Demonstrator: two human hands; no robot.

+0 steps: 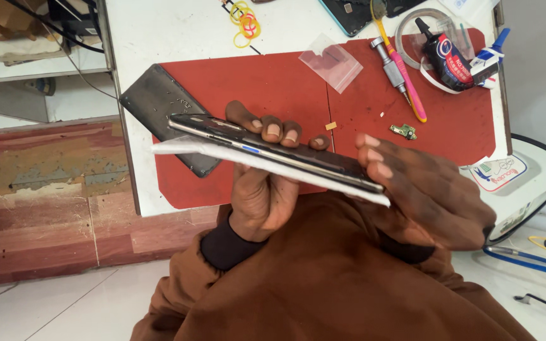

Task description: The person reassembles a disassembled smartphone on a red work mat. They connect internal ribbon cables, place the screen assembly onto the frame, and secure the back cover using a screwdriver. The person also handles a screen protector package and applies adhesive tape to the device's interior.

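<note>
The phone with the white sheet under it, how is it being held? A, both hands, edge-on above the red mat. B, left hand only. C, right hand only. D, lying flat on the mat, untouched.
A: the left hand grips the phone from below while the right hand holds its far end, above the red mat.

table: white top (159, 25), red mat (260, 82), far
floor: pale tiles (64, 303) near, worn red boards (45, 215) left
light: even

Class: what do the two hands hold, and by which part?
A dark phone, seen edge-on: left hand wraps its middle, right hand takes its right end.
</note>
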